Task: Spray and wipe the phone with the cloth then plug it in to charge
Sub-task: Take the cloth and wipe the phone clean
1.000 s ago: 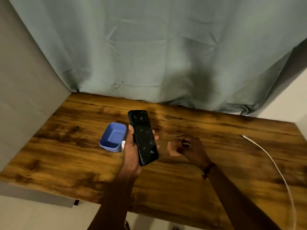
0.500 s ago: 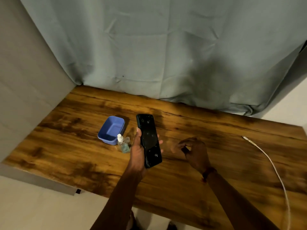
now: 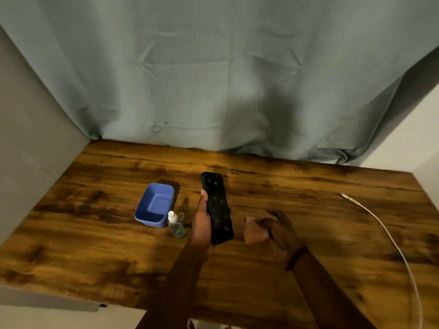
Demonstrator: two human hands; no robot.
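Dark-stained brown wooden tabletop (image 3: 95,245) with bold grain, backed by a creased grey-green fabric curtain (image 3: 213,79) that hangs to its far edge. Plain grey wall panel (image 3: 28,150) at left, white wall (image 3: 420,138) at right. Dim, warm lighting; a soft shadow on the curtain.

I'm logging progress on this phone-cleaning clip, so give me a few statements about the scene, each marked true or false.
1. The left hand holds the phone. True.
2. The cable is plugged into the phone. False: it lies on the table off to the right, its plug free.
3. The spray bottle stands upright beside the blue container. True.
4. The right hand grips the spray bottle. False: the bottle stands on the table with neither hand on it.
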